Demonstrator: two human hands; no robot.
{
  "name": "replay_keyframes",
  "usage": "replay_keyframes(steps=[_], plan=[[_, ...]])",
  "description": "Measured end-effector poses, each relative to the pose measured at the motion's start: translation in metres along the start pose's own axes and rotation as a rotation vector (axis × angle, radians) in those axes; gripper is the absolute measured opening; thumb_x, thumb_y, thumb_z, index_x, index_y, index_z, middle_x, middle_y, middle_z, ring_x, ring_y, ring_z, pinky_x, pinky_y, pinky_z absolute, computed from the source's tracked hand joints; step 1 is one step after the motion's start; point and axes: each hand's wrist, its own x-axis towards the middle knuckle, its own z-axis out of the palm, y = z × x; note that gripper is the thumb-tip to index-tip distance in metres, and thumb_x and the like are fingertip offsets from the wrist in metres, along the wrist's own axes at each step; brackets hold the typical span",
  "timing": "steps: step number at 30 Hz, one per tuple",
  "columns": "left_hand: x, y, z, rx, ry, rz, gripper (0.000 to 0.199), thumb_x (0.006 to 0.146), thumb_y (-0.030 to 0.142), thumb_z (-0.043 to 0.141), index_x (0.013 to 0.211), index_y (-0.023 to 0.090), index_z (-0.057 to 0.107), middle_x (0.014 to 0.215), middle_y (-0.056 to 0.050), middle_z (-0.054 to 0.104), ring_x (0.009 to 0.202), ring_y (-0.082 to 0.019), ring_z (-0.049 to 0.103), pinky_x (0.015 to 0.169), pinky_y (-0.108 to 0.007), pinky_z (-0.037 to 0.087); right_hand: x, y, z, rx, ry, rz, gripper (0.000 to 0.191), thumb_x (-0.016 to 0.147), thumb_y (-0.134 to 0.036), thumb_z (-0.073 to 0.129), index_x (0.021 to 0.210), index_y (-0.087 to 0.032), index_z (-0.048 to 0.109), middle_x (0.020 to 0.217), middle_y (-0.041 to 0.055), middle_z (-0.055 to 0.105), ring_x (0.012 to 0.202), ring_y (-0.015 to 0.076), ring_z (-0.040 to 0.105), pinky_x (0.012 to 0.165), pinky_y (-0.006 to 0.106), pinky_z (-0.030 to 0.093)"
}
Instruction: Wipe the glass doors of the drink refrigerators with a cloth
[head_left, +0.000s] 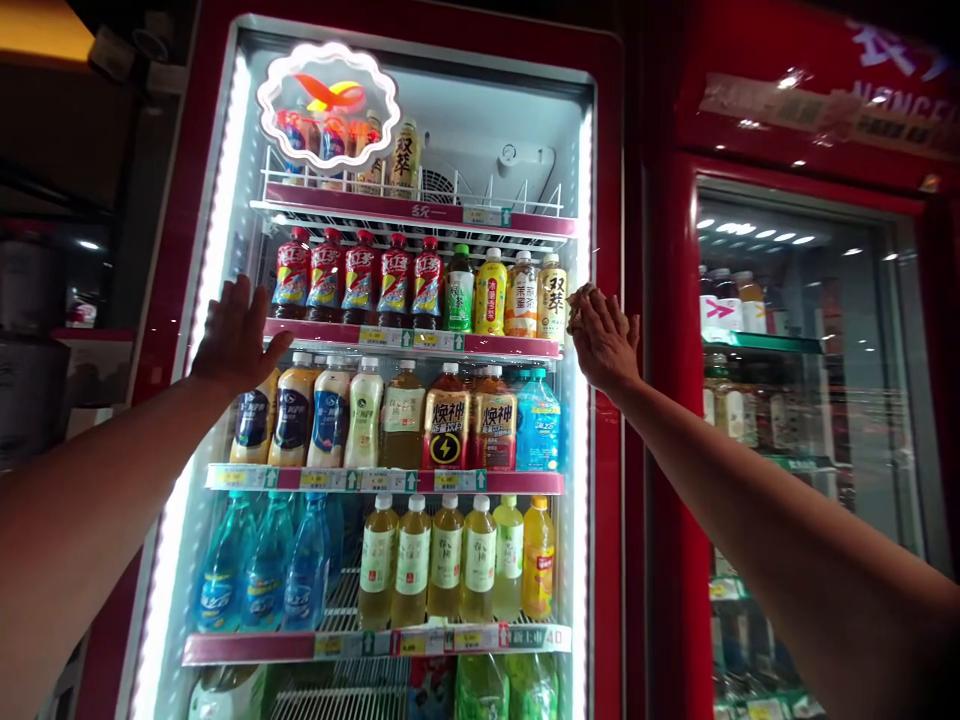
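Observation:
A lit drinks fridge with a red frame (609, 480) and a glass door fills the middle of the head view. My left hand (234, 335) is open, its fingers spread over the left side of the door at the height of the second shelf. At the door's right edge, my right hand (609, 338) presses a crumpled light-brown cloth (579, 300) against the glass; much of the cloth is hidden under the palm and fingers. Behind the glass, between my hands, stand red-capped tea bottles (360, 275) and a yellow bottle (491, 292).
Lower shelves hold brown energy-drink bottles (448, 415), blue bottles (225, 570) and pale green-yellow bottles (412, 560). A glowing scalloped sign (328, 108) is at the door's upper left. A second red fridge (795, 180) stands to the right. Dark equipment (30, 370) is at the far left.

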Motion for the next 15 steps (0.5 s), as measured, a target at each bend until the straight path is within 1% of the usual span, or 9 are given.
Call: replay_keyframes(steps=[2, 4, 8, 10, 12, 15], plan=[[0.000, 0.000, 0.000, 0.000, 0.004, -0.003, 0.079, 0.099, 0.066, 0.019, 0.165, 0.029, -0.001, 0.169, 0.005, -0.021, 0.160, -0.023, -0.008, 0.132, -0.051, 0.003, -0.002, 0.005, -0.004, -0.006, -0.036, -0.042, 0.062, 0.103, -0.041, 0.028, 0.164, -0.030, 0.024, 0.172, 0.0007, 0.024, 0.159, 0.0278, 0.019, 0.127, 0.063, 0.017], [0.000, 0.000, 0.000, 0.000, 0.003, -0.005, 0.079, 0.099, 0.066, 0.019, 0.165, 0.027, 0.001, 0.170, 0.003, -0.019, 0.160, -0.023, -0.008, 0.131, -0.051, 0.004, 0.004, 0.012, -0.007, -0.002, -0.050, -0.034, 0.062, 0.103, -0.041, 0.029, 0.164, -0.031, 0.025, 0.172, 0.0006, 0.025, 0.159, 0.0282, 0.020, 0.127, 0.063, 0.018], [0.000, 0.001, 0.001, 0.007, 0.002, -0.016, 0.079, 0.099, 0.065, 0.019, 0.165, 0.024, 0.002, 0.171, 0.001, -0.017, 0.160, -0.023, -0.008, 0.131, -0.051, 0.005, 0.037, 0.017, -0.006, 0.034, -0.007, 0.099, 0.066, 0.102, -0.042, 0.029, 0.165, -0.028, 0.019, 0.173, 0.0037, 0.021, 0.159, 0.0345, 0.018, 0.122, 0.071, 0.022], [0.000, 0.001, 0.001, 0.005, 0.016, -0.010, 0.079, 0.099, 0.064, 0.020, 0.166, 0.023, 0.003, 0.171, 0.001, -0.016, 0.160, -0.023, -0.007, 0.131, -0.051, 0.005, 0.048, 0.015, -0.004, 0.050, 0.010, 0.133, 0.066, 0.101, -0.041, 0.030, 0.165, -0.027, 0.020, 0.173, 0.0044, 0.020, 0.159, 0.0366, 0.016, 0.120, 0.075, 0.019], [0.001, 0.001, 0.001, 0.001, 0.018, -0.002, 0.076, 0.100, 0.062, 0.022, 0.166, 0.026, 0.008, 0.170, 0.004, -0.018, 0.160, -0.024, -0.008, 0.131, -0.053, 0.005, 0.049, 0.015, -0.004, 0.052, 0.001, 0.102, 0.065, 0.102, -0.041, 0.030, 0.165, -0.029, 0.023, 0.173, 0.0029, 0.020, 0.159, 0.0352, 0.014, 0.122, 0.075, 0.015], [0.002, 0.001, -0.004, -0.032, 0.004, 0.004, 0.069, 0.098, 0.061, 0.026, 0.163, 0.038, 0.019, 0.165, 0.013, -0.023, 0.160, -0.029, -0.005, 0.130, -0.059, 0.009, 0.043, 0.018, -0.010, 0.050, -0.050, 0.016, 0.062, 0.103, -0.041, 0.028, 0.164, -0.031, 0.024, 0.173, -0.0001, 0.021, 0.160, 0.0314, 0.015, 0.125, 0.069, 0.014]])
